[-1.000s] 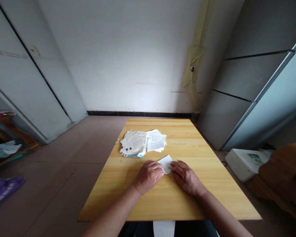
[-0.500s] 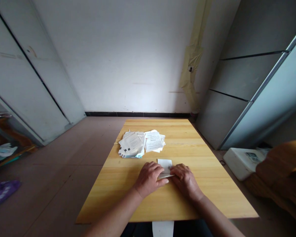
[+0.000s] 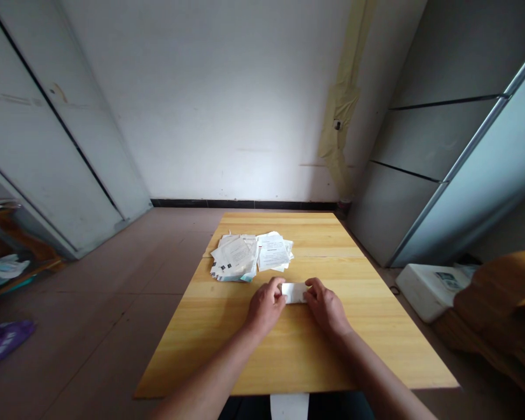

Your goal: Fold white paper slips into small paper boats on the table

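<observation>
In the lower middle of the frame, we pinch the paper (image 3: 294, 293) at both ends, its long axis running left to right between our left hand (image 3: 263, 306) and right hand (image 3: 328, 308), neither clearly nearer.

A small white paper (image 3: 294, 293), apparently folded into a narrow, blank-faced rectangle, is held crosswise by its short ends over the wooden table (image 3: 332, 262).
</observation>
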`<state>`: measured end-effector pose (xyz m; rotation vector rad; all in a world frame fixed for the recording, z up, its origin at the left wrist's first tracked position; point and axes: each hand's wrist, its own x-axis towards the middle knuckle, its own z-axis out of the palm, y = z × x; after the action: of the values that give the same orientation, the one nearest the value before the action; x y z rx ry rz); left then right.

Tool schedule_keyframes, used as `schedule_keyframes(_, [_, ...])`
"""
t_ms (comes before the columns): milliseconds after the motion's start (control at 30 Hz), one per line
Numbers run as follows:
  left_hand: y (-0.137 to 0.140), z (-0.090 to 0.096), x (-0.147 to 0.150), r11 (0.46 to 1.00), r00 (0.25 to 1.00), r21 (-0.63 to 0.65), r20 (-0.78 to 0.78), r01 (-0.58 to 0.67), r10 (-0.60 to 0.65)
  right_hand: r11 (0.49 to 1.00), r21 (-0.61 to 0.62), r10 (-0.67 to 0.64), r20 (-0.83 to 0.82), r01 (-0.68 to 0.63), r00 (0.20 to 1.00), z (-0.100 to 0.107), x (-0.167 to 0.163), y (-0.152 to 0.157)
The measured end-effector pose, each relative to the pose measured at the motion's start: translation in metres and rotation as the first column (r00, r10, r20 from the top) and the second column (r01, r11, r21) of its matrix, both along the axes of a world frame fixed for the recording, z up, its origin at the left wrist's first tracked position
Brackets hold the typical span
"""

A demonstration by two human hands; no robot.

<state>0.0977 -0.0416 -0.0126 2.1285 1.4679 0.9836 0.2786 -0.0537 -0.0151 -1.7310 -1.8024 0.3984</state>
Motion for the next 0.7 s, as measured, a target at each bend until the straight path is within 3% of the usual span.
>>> schedule_keyframes(100, [0.001, 0.0, 0.002, 1.0, 1.0, -0.01, -0.004, 0.001, -0.001, 0.997, 0.02, -0.074, 0.171, 0.071, 0.982, 0.003, -0.009, -0.001])
schedule_keyframes(233, [0.002, -0.001, 0.002, 0.995, 0.989, 0.067, -0.137, 0.073, -0.063, 0.996, 0.001, -0.083, 0.318, 0.087, 0.944, 0.005, -0.016, -0.001])
schedule_keyframes(533, [-0.01, 0.004, 0.004, 0.976, 0.914, 0.197, -0.405, 0.094, -0.006, 0.998, 0.056, -0.051, 0.401, 0.031, 0.914, 0.005, -0.018, 0.0])
schedule_keyframes(700, [-0.014, 0.006, 0.006, 0.975, 0.894, 0.205, -0.449, 0.09, 0.012, 0.998, 0.064, -0.033, 0.436, 0.005, 0.899, 0.008, -0.019, -0.002])
